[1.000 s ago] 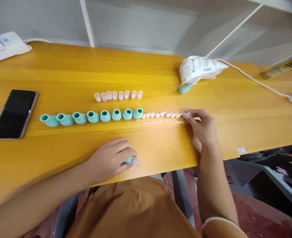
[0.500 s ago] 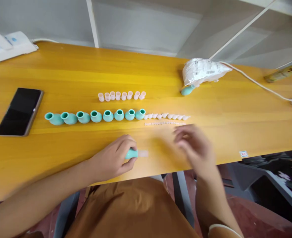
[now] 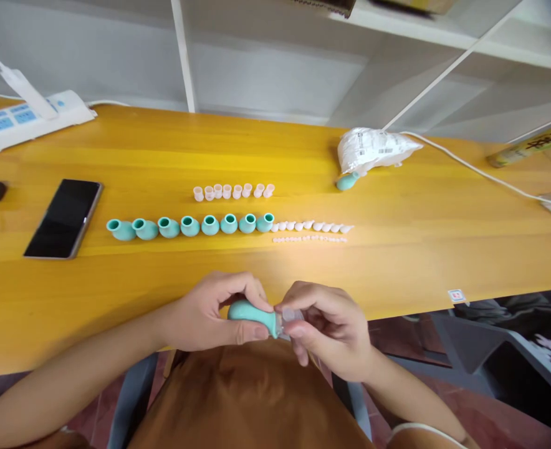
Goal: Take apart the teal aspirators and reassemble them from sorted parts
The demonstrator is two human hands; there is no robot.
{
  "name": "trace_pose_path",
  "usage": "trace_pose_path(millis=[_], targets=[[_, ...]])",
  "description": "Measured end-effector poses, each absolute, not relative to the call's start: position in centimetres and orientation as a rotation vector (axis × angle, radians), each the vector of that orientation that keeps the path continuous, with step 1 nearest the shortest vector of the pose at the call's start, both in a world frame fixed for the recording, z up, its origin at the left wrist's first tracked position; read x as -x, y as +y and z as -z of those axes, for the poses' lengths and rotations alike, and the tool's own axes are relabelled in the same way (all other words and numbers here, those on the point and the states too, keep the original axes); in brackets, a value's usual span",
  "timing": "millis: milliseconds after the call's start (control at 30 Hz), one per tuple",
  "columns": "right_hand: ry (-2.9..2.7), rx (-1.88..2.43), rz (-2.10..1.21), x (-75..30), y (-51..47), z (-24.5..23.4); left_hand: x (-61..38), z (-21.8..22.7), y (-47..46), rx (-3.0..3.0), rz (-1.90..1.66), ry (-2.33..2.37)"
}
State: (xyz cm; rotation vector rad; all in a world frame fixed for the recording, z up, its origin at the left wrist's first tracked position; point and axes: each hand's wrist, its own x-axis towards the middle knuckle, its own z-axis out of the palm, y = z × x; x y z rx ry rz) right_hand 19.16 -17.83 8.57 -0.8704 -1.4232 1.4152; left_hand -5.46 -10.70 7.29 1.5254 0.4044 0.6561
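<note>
My left hand (image 3: pixel 210 315) is closed round a teal rubber bulb (image 3: pixel 252 314) at the near table edge. My right hand (image 3: pixel 329 324) pinches a small clear cap (image 3: pixel 290 316) at the bulb's open end. Farther out on the yellow table (image 3: pixel 397 249) lies a row of several teal bulbs (image 3: pixel 190 226). To its right run a row of small white tips (image 3: pixel 311 226) and a line of tiny white pieces (image 3: pixel 309 239). A row of clear cups (image 3: pixel 233 191) sits behind them.
A black phone (image 3: pixel 64 217) lies at the left, a white power strip (image 3: pixel 27 118) at the back left. A white plastic bag (image 3: pixel 373 148) with one teal bulb (image 3: pixel 347 182) beside it sits at the back right. A white cable (image 3: pixel 481 163) runs to the right edge.
My right hand came back from the row of white tips to the near edge and met my left hand. The left hand lifted the teal bulb slightly toward me.
</note>
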Motion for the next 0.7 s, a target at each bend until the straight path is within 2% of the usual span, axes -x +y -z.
trace_pose_path(millis=[100,167,233,333,433,467,533,600,700], targets=[[-1.396,0.781,-1.348,-19.4,-16.2,-10.7,6.9,-9.6,-11.5,-1.29,-0.637,0.258],[-1.457,0.785,-1.072,-20.8,-13.6,-11.6,9.1,-10.7,-11.4,-1.459,-0.742,0.278],[-1.652,0.908,-0.739,-23.2,-9.9,-12.0,12.4,-11.1,-10.5,-1.842,-1.026,0.387],[-1.987,1.132,-0.387,-27.1,-3.9,-11.3,18.8,-10.0,-8.0,-2.2,-1.5,0.963],[-2.165,1.167,-0.279,-29.7,0.9,-9.6,24.7,-7.5,-6.1,-2.24,-1.645,1.594],[-2.214,1.171,-0.278,-30.2,2.2,-8.9,26.0,-6.8,-5.9,-2.241,-1.575,1.79],[-2.295,1.174,-0.307,-30.5,4.2,-7.6,27.6,-5.6,-6.2,-2.268,-1.176,2.138],[-2.336,1.179,-0.346,-30.4,5.5,-6.5,27.7,-5.1,-7.0,-2.203,-0.872,2.24],[-2.34,1.204,-0.403,-29.9,6.7,-5.1,26.4,-5.2,-8.3,-2.271,-0.794,2.178]])
